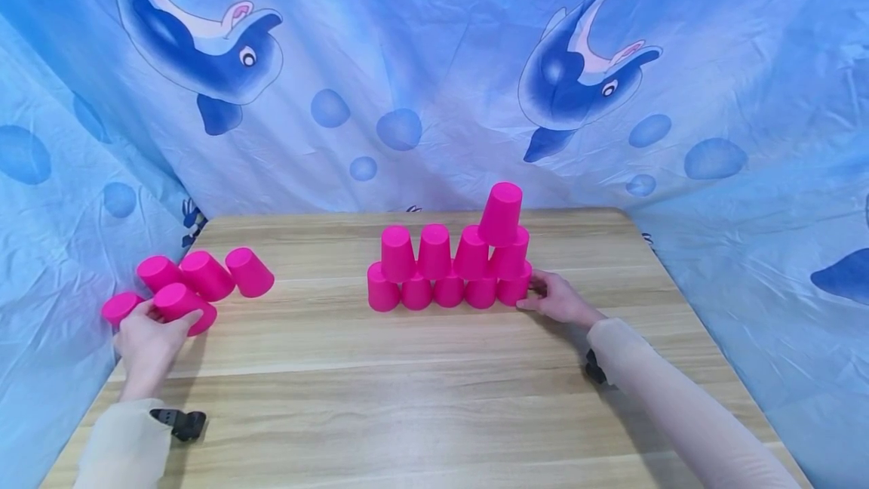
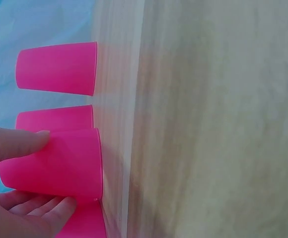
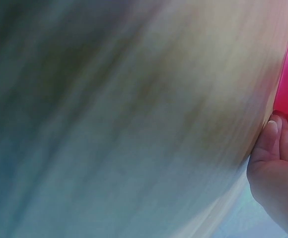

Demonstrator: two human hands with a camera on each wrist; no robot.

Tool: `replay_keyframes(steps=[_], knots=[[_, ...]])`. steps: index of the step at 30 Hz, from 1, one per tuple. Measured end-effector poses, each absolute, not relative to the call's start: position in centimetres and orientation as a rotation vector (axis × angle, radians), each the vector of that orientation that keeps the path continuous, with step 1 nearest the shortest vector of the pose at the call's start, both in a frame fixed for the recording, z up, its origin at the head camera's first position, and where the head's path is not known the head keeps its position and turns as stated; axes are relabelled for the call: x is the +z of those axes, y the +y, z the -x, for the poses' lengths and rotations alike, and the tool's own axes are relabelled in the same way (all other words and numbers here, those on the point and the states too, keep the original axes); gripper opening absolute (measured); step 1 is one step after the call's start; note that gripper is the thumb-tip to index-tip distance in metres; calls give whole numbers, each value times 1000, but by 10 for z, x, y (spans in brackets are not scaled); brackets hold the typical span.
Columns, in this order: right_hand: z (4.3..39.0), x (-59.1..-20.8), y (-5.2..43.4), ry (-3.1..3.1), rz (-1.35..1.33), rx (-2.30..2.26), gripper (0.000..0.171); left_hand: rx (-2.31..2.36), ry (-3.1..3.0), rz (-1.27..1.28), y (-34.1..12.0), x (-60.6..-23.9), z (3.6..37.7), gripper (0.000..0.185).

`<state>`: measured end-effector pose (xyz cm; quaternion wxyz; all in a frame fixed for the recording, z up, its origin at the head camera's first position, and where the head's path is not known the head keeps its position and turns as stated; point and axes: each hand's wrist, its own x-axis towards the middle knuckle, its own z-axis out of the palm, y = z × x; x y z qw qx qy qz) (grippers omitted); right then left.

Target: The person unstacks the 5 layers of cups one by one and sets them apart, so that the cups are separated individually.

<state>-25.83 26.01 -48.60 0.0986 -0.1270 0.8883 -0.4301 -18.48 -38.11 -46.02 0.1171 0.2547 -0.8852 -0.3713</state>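
Over at the left side of the table, my left hand (image 1: 151, 342) grips an upside-down pink cup (image 2: 59, 166). The thumb lies on one side and the fingers curl under the other, with its rim close to the tabletop. More pink cups (image 1: 207, 276) stand rim-down around it. To the right of centre rises a stack of pink cups (image 1: 434, 251): a bottom row, a second row, and one cup (image 1: 502, 213) on top at the right. My right hand (image 1: 558, 299) holds the bottom row's rightmost cup (image 1: 514, 285), thumb at its front and fingers at its right side.
A wooden table (image 1: 407, 398) carries both groups of cups, which stand well apart. A blue curtain (image 1: 434, 59) with dolphins hangs close behind the table and along its sides. The leftmost cup (image 1: 122, 308) stands near the table's left edge.
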Motion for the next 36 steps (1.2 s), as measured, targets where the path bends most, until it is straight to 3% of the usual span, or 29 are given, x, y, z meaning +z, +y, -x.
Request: replay_keyframes(steps=[17,20,26,31,36], knots=[[258,-486,260,2616,361,-1285,59,-1064,-2566,-725,-378,-455,187,82],[258,-486,260,2620,367,-1285,59,-1010,-2515,-638,-370,-444,188,82],[258,-487,262,2632,368,-1281,59,-839,-2358,-538,-352,-409,191,60],[258,-489,263,2637,345,-1268,58,-818,-2336,-524,-337,-387,188,67],[260,-488,262,2648,319,-1255,59,-786,-2219,-298,-300,-369,192,57]])
